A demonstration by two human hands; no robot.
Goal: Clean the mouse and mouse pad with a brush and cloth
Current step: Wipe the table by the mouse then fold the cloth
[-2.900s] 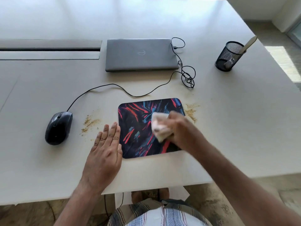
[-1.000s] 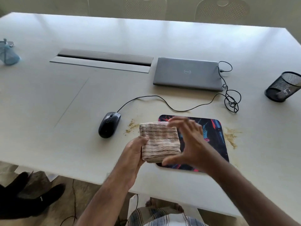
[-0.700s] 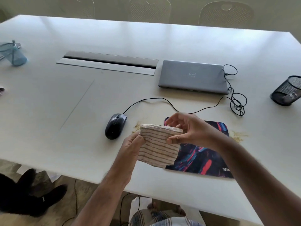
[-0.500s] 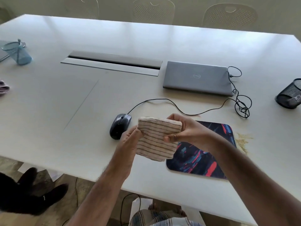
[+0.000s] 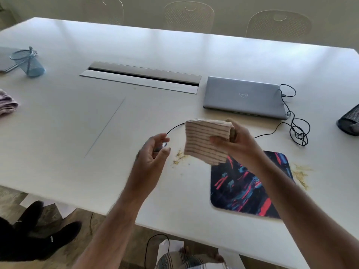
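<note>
- Head view shows little writing: the closed grey laptop (image 5: 243, 97) has a round logo on its lid, too blurred to read, and no lettering can be made out on the mouse pad (image 5: 250, 189).
- The right hand (image 5: 236, 141) pinches the folded striped cloth (image 5: 206, 140) by its upper right corner, thumb in front and fingers behind, holding it in the air above the white table (image 5: 77, 123).
- The left hand (image 5: 152, 154) is loosely spread, fingers relaxed and gently curved, holding nothing, just left of the cloth.
- Half a second ago both hands held the cloth, one at each side; the left has let go and drawn apart from it.
- The black mouse, plain to see earlier to the left of the cloth, is now almost wholly hidden behind the left hand; only a dark sliver shows between the fingers.
- Its black cable (image 5: 297, 131) runs behind the cloth to a coil beside the laptop.
- The patterned mouse pad lies flat near the table's front edge, below the right forearm.
- Crumbs (image 5: 179, 157) lie between the left hand and the pad; more crumbs (image 5: 301, 174) lie just right of the pad.
- A blue mesh pen cup (image 5: 28, 62) stands far left, and a black mesh cup (image 5: 349, 121) is cut off at the right edge.
</note>
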